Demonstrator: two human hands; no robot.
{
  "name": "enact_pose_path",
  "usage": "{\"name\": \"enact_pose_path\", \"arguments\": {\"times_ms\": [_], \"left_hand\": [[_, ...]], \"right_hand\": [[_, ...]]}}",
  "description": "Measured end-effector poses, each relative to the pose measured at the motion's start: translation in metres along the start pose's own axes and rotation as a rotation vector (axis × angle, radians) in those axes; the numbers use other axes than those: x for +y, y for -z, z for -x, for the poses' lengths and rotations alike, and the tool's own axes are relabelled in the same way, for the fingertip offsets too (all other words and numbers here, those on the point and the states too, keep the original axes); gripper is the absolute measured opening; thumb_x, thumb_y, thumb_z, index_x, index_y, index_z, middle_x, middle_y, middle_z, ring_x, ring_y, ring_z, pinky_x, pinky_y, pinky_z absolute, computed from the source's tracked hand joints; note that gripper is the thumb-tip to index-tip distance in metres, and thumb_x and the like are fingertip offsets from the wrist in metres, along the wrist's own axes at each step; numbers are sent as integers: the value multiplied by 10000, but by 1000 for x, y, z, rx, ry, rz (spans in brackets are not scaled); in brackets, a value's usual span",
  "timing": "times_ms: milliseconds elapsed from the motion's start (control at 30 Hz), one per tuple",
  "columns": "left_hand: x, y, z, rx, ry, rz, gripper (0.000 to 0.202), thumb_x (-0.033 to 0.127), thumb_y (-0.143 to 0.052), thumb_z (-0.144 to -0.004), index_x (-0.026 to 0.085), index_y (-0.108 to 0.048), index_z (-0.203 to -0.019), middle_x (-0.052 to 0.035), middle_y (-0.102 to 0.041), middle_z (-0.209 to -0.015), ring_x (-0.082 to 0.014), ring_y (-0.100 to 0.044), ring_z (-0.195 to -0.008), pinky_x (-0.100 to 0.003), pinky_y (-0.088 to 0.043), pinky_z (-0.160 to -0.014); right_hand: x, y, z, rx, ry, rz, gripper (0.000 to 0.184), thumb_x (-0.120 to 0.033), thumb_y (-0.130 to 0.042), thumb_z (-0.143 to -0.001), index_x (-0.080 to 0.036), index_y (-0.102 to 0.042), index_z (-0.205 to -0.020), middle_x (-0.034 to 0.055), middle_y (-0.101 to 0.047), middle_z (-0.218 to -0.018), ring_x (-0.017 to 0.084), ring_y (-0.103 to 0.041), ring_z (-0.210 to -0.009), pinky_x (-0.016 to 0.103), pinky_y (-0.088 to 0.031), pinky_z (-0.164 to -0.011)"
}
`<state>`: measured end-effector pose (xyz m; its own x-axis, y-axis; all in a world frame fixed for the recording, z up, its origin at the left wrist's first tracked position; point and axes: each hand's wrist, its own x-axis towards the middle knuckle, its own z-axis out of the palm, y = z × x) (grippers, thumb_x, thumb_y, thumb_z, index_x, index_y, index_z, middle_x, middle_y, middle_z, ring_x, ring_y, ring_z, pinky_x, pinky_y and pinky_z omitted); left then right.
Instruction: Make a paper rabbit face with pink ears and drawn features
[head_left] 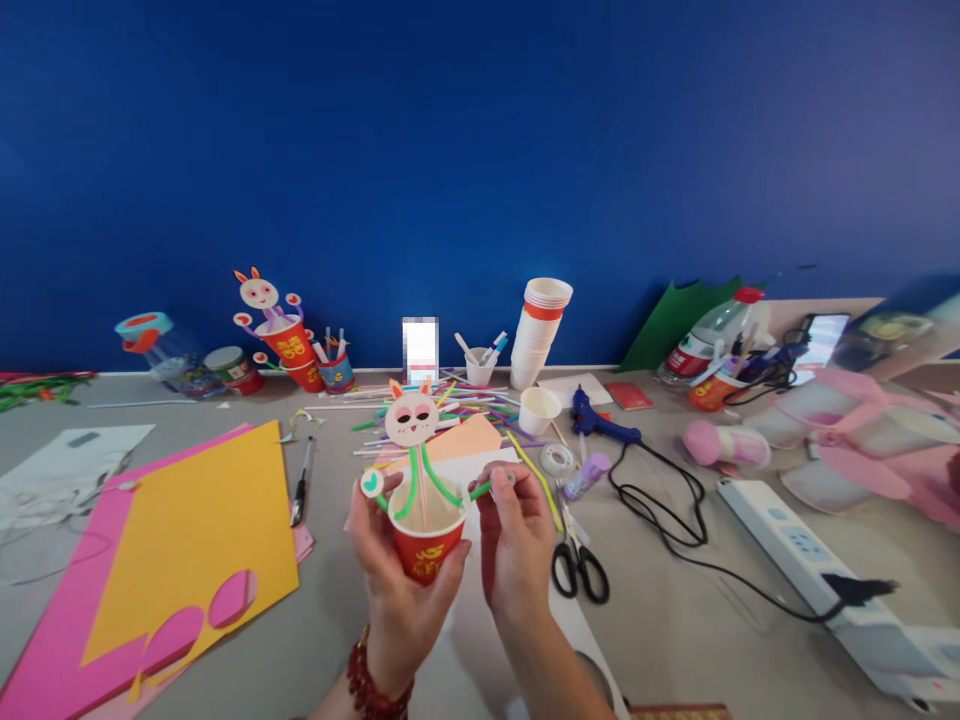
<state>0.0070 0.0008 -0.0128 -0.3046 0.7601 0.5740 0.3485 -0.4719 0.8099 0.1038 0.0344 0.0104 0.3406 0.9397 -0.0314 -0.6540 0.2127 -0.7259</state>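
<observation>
My left hand (397, 585) is wrapped round a small red paper cup (426, 548) and holds it up above the table. Out of the cup rise green straws (427, 478) and a round paper rabbit face (411, 418) on a stick. A small white disc with a green heart (371, 484) sits at the tip of the left straw, by my left thumb. My right hand (516, 540) pinches the end of the right green straw (484, 489) beside the cup's rim.
Yellow card (195, 530) on pink card (67, 620) lies at left, with a pen (301, 482). Scissors (576, 565), a blue glue gun (596, 422) with black cord, tape roll (556, 459), stacked cups (541, 330), loose straws (465, 405), a finished rabbit cup (285, 335) and a power strip (817, 565) surround them.
</observation>
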Motion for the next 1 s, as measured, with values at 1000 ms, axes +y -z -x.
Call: {"name": "enact_pose_path", "arguments": {"times_ms": [1000], "left_hand": [[-1,-1,1,10,-10,6,1053,169,-779,-716,231,-103,-1520,-206,-405,-1399,-359,-459,-1302,-549,-446,-1027]], "right_hand": [[5,4,3,28,32,44,214,-310,-805,-755,-204,-620,-784,-39,-592,-763,106,-558,-728,235,-477,-718]]}}
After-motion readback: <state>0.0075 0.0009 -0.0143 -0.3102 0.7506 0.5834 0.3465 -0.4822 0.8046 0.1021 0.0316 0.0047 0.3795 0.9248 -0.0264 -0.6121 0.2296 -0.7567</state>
